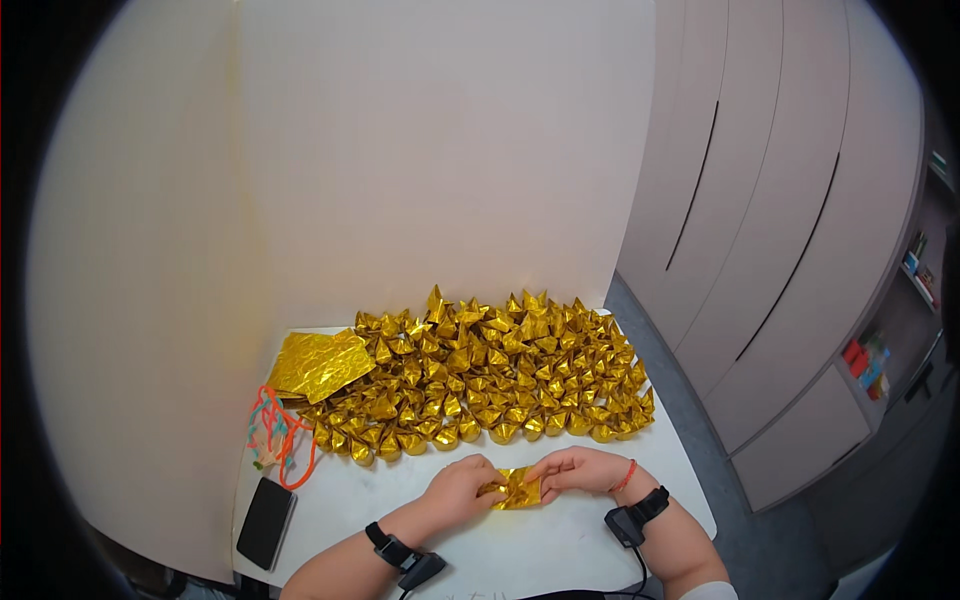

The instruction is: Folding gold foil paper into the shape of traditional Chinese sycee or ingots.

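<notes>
Close to the table's near edge, a small rectangular piece of gold foil paper (518, 490) lies between my two hands. My left hand (462, 490) grips its left end, fingers bent over the foil. At the right end, my right hand (574, 468) pinches the foil between thumb and fingers. Just beyond my hands spreads a dense mass of folded gold foil ingots (505, 365) with pointed tips, covering the far half of the table. To their left rests a stack of flat, crinkled gold foil sheets (322, 362).
The white table (400, 490) backs onto a pale wall. On its left side lie a black phone (266, 523) and a tangle of orange and teal cords (272, 435). Tall cabinets (750, 230) stand to the right, past a strip of grey floor. Black straps circle both my wrists.
</notes>
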`<move>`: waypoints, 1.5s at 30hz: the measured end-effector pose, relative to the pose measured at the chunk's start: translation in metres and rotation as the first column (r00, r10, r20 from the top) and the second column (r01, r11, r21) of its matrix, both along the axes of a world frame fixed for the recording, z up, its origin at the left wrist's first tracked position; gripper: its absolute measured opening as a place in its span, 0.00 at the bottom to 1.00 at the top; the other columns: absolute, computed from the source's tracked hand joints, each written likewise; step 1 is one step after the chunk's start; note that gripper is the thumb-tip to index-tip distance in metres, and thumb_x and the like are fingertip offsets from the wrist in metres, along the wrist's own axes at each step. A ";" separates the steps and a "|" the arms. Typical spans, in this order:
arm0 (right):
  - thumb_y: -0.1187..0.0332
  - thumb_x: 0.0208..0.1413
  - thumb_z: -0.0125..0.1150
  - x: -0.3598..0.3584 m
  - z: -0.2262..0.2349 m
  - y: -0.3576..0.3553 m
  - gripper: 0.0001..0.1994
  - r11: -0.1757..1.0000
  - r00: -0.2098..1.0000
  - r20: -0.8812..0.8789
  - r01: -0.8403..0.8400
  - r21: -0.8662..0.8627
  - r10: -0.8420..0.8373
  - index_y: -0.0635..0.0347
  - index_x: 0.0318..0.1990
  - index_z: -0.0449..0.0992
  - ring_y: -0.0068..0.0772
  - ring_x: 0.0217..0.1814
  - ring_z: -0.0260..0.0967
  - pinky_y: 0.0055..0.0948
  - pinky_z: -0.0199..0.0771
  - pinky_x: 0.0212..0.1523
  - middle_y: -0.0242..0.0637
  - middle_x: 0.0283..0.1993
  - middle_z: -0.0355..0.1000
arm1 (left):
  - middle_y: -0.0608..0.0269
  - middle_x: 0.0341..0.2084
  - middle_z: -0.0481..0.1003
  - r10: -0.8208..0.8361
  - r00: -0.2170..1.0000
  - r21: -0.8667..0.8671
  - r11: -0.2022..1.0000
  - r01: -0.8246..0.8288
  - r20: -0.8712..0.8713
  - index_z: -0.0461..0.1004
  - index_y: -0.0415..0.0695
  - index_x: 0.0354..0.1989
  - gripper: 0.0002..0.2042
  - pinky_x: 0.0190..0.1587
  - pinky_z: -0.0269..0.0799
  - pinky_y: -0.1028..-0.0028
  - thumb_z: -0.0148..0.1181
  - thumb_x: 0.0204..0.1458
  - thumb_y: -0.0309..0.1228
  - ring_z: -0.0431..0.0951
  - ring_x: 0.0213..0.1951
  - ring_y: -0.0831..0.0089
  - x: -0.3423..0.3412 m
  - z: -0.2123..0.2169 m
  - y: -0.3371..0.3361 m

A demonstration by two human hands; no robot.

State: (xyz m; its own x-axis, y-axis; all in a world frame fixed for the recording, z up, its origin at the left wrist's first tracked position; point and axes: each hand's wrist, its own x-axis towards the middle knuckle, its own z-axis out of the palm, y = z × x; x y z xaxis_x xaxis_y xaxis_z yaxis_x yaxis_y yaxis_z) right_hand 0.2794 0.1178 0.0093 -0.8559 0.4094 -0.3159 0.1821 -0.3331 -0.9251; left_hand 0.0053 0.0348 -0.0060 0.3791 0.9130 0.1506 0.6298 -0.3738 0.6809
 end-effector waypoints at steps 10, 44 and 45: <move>0.78 0.56 0.61 -0.020 -0.008 -0.023 0.18 0.638 0.994 0.088 -0.030 0.769 -0.059 0.53 0.53 0.82 0.33 0.43 0.74 0.30 0.76 0.46 0.36 0.41 0.76 | 0.61 0.37 0.78 0.006 1.000 0.006 1.000 -0.006 -0.027 0.83 0.48 0.42 0.11 0.40 0.77 0.65 0.70 0.53 0.37 0.81 0.36 0.60 0.000 0.006 -0.004; 0.64 0.59 0.67 -0.039 -0.013 -0.023 0.09 0.336 0.976 0.012 0.063 0.940 -0.219 0.57 0.31 0.77 0.45 0.40 0.69 0.41 0.67 0.45 0.37 0.32 0.73 | 0.55 0.37 0.76 -0.020 0.998 0.059 0.998 0.016 0.056 0.76 0.43 0.36 0.07 0.39 0.77 0.60 0.64 0.48 0.25 0.79 0.37 0.52 0.008 0.009 -0.011; 0.64 0.58 0.68 -0.040 -0.014 -0.021 0.09 0.328 0.967 -0.001 0.087 0.941 -0.254 0.57 0.30 0.77 0.45 0.39 0.69 0.41 0.67 0.44 0.38 0.31 0.72 | 0.55 0.37 0.76 -0.010 0.998 0.033 0.999 0.008 0.065 0.76 0.43 0.36 0.07 0.39 0.77 0.60 0.64 0.48 0.25 0.79 0.37 0.52 0.009 0.008 -0.010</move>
